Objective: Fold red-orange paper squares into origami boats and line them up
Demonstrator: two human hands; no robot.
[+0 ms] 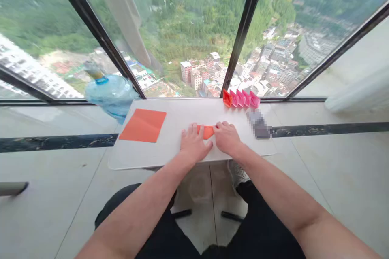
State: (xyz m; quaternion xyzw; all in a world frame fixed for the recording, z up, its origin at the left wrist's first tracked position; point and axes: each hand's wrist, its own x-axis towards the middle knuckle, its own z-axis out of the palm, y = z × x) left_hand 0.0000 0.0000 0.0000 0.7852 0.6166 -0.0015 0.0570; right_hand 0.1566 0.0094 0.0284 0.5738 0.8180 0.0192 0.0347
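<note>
A small folded piece of orange paper (206,132) lies on the white table (182,109) between my two hands. My left hand (193,142) rests over its left end, fingers stretched out and thumb pointing right. At its right end, my right hand (226,136) has its fingers curled together on the paper's edge. The parts of the paper under both hands are hidden. To the left lies a larger flat sheet of orange paper (143,125) with a faint crease.
A row of several folded paper pieces (241,98), orange to pink, stands at the table's back right. Near the right edge is a blurred-out dark object (259,123). A large blue water bottle (112,93) stands behind the left corner. Windows (188,28) rise beyond.
</note>
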